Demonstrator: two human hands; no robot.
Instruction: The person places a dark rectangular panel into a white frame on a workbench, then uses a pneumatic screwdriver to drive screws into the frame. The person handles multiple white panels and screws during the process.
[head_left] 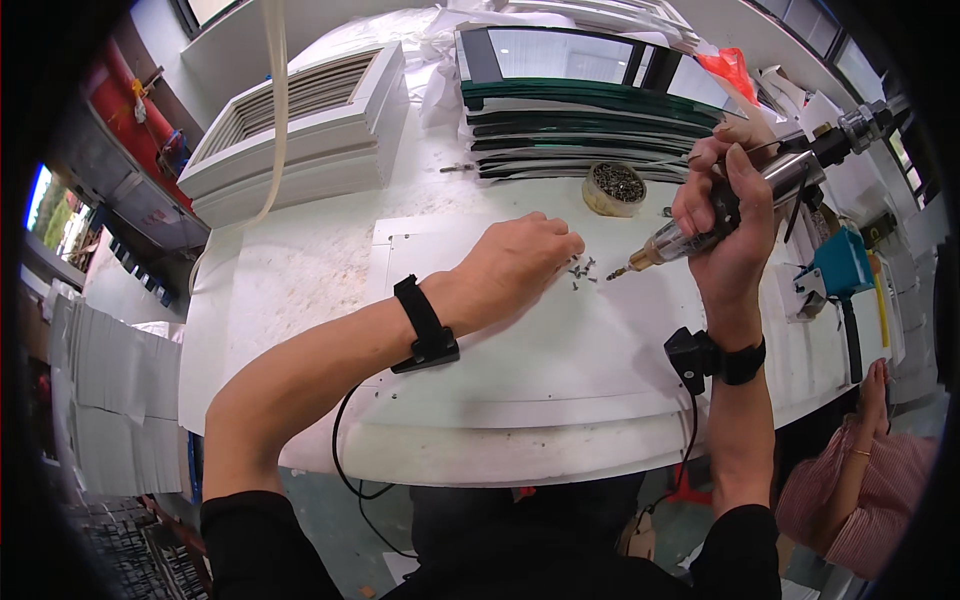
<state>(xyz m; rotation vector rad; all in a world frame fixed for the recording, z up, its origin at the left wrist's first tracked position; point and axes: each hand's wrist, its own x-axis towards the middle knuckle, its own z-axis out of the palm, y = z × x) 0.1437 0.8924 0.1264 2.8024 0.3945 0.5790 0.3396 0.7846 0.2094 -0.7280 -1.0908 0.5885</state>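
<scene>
My right hand (738,215) is wrapped around a power screwdriver (672,245) with a clear and metal body. Its bit points down and left, just above the white panel (470,375) in front of me. Close to the bit, several small screws (577,285) lie loose on the panel. My left hand (515,265) rests beside them, its fingers curled together with the tips turned away, so anything in them is hidden. A round tub (602,206) full of screws stands beyond the screws, near my right hand.
White louvred frames (375,135) are stacked at the back left. Dark-edged glass panels (560,125) are piled at the back centre. A pale hose (277,120) hangs on the left. At the right are a teal tool (843,263) and another person's striped sleeve (880,500).
</scene>
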